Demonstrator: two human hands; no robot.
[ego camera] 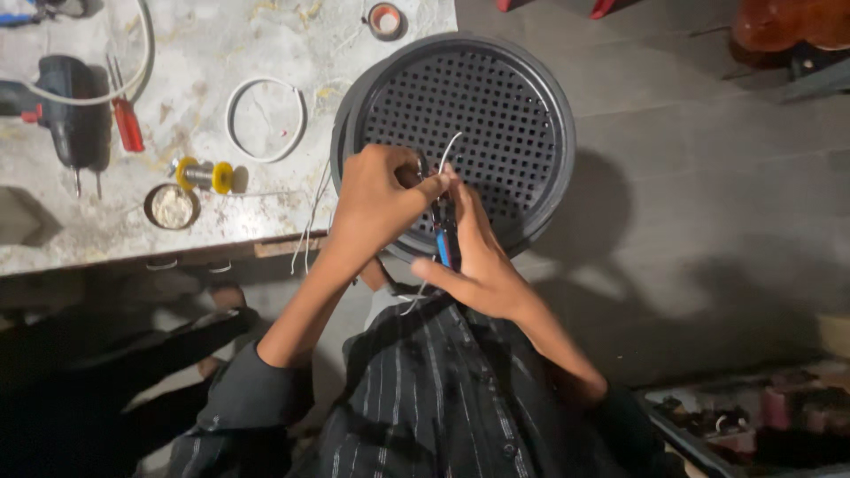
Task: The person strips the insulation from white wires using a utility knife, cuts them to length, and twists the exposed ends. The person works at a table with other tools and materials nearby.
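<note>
A round black perforated grille [496, 97] in a dark ring housing leans off the edge of a pale worktop. My right hand [474, 257] grips a small tool with a blue handle [444, 246], its tip near the grille's lower left. My left hand [376, 199] pinches a thin white wire [449, 146] right at the tool's tip. The wire's free end curls up over the grille. Both hands touch each other in front of the grille.
On the worktop [212, 53] lie a coil of white wire [264, 119], a yellow solder spool [205, 175], a small round tin [172, 206], a red-handled screwdriver [127, 119], a dark power drill [66, 106] and a tape roll [385, 19]. A parts tray [753, 416] sits at lower right.
</note>
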